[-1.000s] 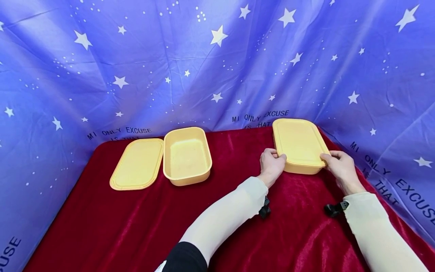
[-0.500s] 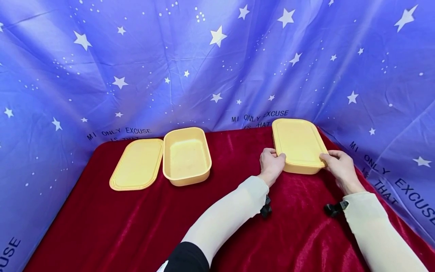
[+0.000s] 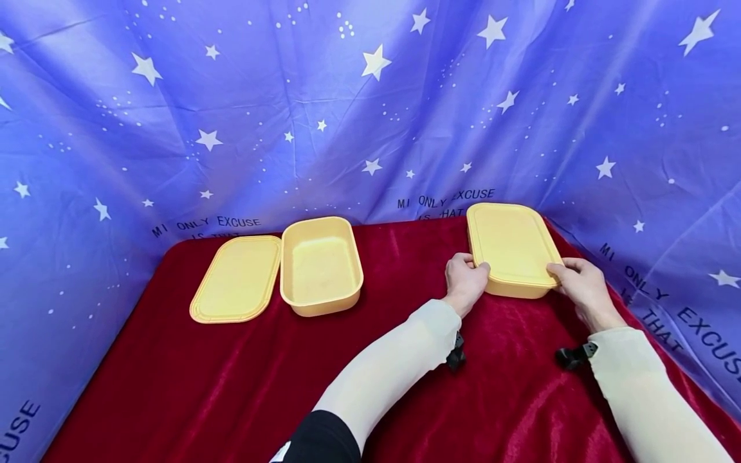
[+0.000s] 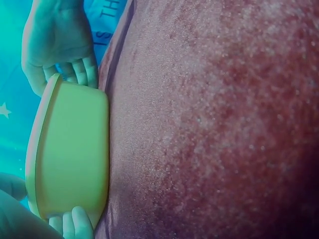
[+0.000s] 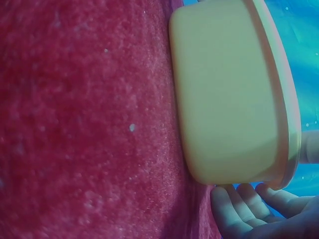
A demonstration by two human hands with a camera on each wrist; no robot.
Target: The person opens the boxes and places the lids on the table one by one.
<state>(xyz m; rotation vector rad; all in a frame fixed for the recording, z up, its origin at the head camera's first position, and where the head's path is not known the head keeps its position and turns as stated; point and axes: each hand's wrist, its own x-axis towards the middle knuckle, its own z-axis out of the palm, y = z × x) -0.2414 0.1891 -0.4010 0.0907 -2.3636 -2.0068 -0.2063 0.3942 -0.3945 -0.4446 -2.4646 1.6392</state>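
Note:
A yellow rectangular food container [image 3: 517,290] with its yellow lid [image 3: 512,241] on top sits at the right of the table. My left hand [image 3: 466,281] holds its near left corner, thumb on the lid's edge and fingers against the side wall. At the near right corner, my right hand [image 3: 583,289] holds it likewise, with the thumb on the lid. The left wrist view shows the container's wall [image 4: 75,149] between both hands, its base on the cloth. In the right wrist view, right-hand fingers [image 5: 249,206] touch the container's end [image 5: 229,99].
To the left stands a second yellow container [image 3: 324,270], uncovered, with nothing inside. A loose yellow lid [image 3: 236,280] lies flat beside it, at its left edge. Dark red velvet cloth [image 3: 243,386] covers the table. A blue star-patterned curtain [image 3: 324,96] hangs behind.
The head view has shifted very slightly. Both hands keep their hold on the lidded container, and nothing on the table has visibly moved.

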